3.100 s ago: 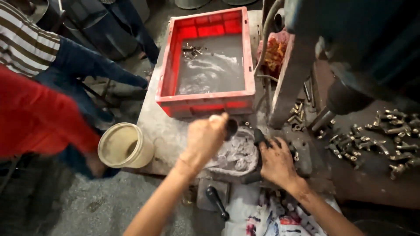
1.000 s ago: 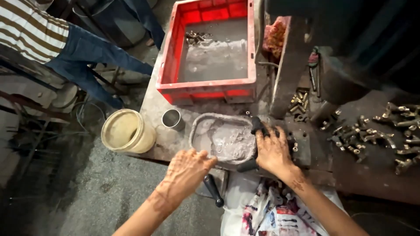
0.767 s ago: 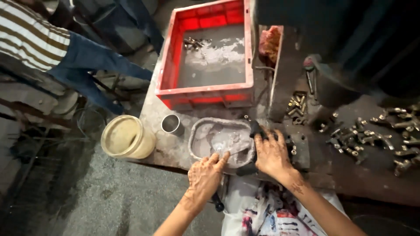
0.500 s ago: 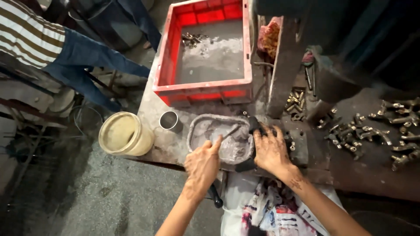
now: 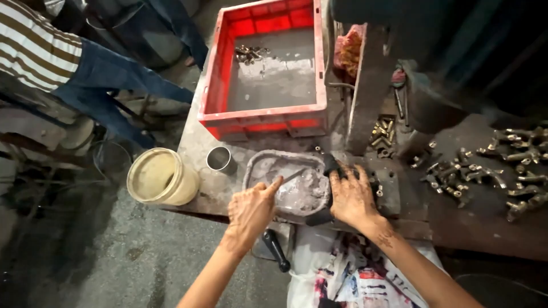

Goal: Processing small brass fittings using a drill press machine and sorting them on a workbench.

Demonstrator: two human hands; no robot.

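Now, left grip: my left hand point(image 5: 251, 212) rests on the near rim of the grey tray point(image 5: 258, 165), fingers loose, holding nothing.
Right grip: my right hand point(image 5: 353, 197) lies spread flat on the tray's right edge.
Tray: on the desk point(image 5: 197, 149), before the red crate point(image 5: 212, 85).
Nearby: 1 metal cup point(image 5: 219, 159), 1 cream bucket point(image 5: 161, 177).

So we've got a grimy grey tray point(image 5: 258, 166) sitting flat on the counter point(image 5: 197, 148), rounded corners, half full of pale grey sludge. A thin metal rod point(image 5: 294, 175) lies slanted across the sludge. It sits just below the red crate, with a small metal cup close by its left rim.
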